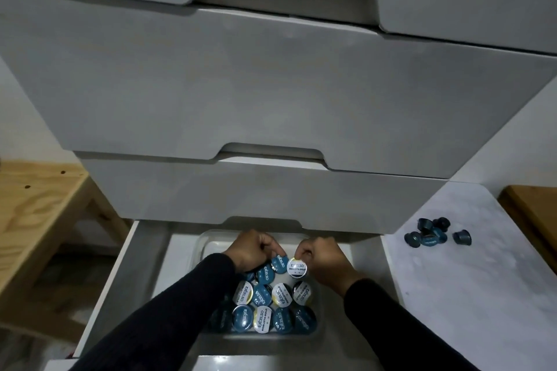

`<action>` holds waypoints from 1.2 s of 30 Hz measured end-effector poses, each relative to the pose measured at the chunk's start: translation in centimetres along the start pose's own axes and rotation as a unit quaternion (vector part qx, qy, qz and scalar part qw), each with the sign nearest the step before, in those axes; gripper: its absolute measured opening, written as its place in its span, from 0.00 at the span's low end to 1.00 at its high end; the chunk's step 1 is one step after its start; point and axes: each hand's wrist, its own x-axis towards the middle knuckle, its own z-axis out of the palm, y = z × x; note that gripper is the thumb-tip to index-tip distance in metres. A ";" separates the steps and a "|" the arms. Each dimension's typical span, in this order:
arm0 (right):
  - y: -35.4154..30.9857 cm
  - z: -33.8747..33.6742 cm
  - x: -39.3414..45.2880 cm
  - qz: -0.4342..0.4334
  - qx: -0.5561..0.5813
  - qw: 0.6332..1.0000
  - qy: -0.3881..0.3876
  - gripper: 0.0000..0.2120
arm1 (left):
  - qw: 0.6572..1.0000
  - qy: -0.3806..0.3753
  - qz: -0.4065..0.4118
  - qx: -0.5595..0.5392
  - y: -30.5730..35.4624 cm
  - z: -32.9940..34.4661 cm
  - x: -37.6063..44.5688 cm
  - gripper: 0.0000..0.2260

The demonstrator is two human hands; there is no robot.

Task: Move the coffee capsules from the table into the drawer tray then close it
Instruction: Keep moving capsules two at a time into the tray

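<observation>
The bottom drawer (141, 265) is pulled out, and a clear plastic tray (211, 242) sits inside it. Several blue and white coffee capsules (262, 298) lie in rows in the tray, lids up. My left hand (253, 248) is curled over the far rows and holds a blue capsule (278, 262) at its rim. My right hand (321, 259) pinches a white-lidded capsule (297, 268) just above the tray. Several dark blue capsules (434, 235) lie loose on the white table to the right.
Closed grey drawer fronts (271, 93) stack above the open drawer and overhang its back. A wooden bench (36, 220) stands to the left. The marbled white table top (452, 295) lies to the right, with a wooden edge (533, 214) beyond it.
</observation>
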 end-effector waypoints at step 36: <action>1.0 -3.1 -11.3 -0.108 -0.180 0.953 0.220 0.15 | 0.914 0.314 0.042 0.252 10.7 12.2 -11.7 0.25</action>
